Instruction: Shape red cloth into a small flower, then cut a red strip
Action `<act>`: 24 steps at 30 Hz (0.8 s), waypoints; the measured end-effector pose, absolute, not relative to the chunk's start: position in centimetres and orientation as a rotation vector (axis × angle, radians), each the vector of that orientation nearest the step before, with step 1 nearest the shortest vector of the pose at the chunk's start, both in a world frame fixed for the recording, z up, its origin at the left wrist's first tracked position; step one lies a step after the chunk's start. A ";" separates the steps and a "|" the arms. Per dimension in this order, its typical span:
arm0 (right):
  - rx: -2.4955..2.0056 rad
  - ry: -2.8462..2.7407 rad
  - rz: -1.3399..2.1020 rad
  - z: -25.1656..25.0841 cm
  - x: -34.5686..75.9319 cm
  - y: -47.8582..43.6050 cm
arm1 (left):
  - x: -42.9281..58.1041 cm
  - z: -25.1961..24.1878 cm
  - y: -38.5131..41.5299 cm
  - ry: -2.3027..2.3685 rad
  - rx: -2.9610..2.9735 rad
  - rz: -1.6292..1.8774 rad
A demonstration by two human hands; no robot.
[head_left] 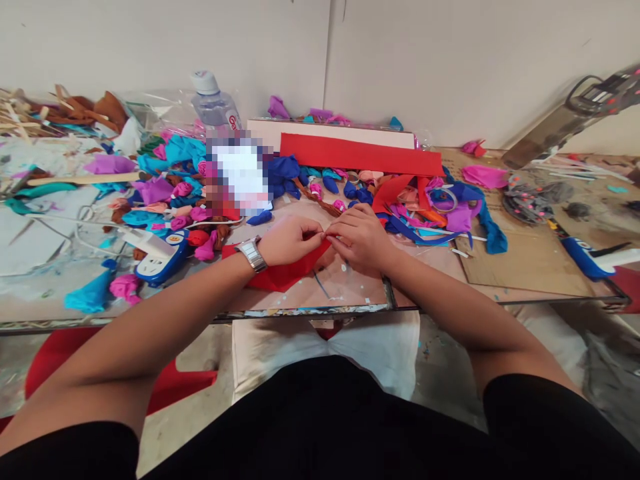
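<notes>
Both my hands meet over the front of the table. My left hand [290, 241], with a metal watch [251, 254] on the wrist, pinches the corner of a piece of red fabric [285, 275] that hangs down below it. My right hand [364, 237] has its fingertips closed at the same corner, touching the left fingertips. The exact grip between the fingertips is hidden. Behind the hands lies a long red strip [360, 155]. Several rolled fabric flowers, pink and blue, lie around, among them a pink one [339, 206].
A blue and white power strip [163, 260] with a plugged charger sits at left. A water bottle [215, 103] stands behind a pixelated bright screen [243, 177]. A second bottle [553, 127] leans at right, near cardboard [525, 267] and another blue-white device [587, 259].
</notes>
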State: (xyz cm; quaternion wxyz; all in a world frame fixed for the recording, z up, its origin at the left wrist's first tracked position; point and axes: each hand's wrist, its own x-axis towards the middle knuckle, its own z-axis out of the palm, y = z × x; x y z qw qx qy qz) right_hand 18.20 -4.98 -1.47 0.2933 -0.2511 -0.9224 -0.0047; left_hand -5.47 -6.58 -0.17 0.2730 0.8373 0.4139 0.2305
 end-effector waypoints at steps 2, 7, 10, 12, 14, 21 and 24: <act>-0.673 -2.445 -0.003 -1.5 18.2 -5.0 | -5.4 0.0 -6.7 1.115 2.291 0.621; -0.667 -2.432 0.016 -1.6 18.2 -4.9 | -5.5 0.2 -6.9 1.106 2.424 0.623; -0.658 -2.429 0.028 -1.5 18.2 -4.9 | -5.5 0.2 -7.0 1.094 2.542 0.599; -0.645 -2.425 0.041 -1.4 18.1 -4.9 | -5.5 0.2 -7.1 1.093 2.604 0.553; -0.638 -2.423 0.060 -1.3 18.1 -5.0 | -5.5 0.3 -7.1 1.097 2.642 0.503; -0.666 -2.460 0.137 -1.4 18.2 -4.8 | -5.5 0.3 -7.2 1.045 2.672 0.472; -0.667 -2.475 0.155 -1.3 18.1 -4.8 | -5.6 0.0 -7.1 1.043 2.658 0.488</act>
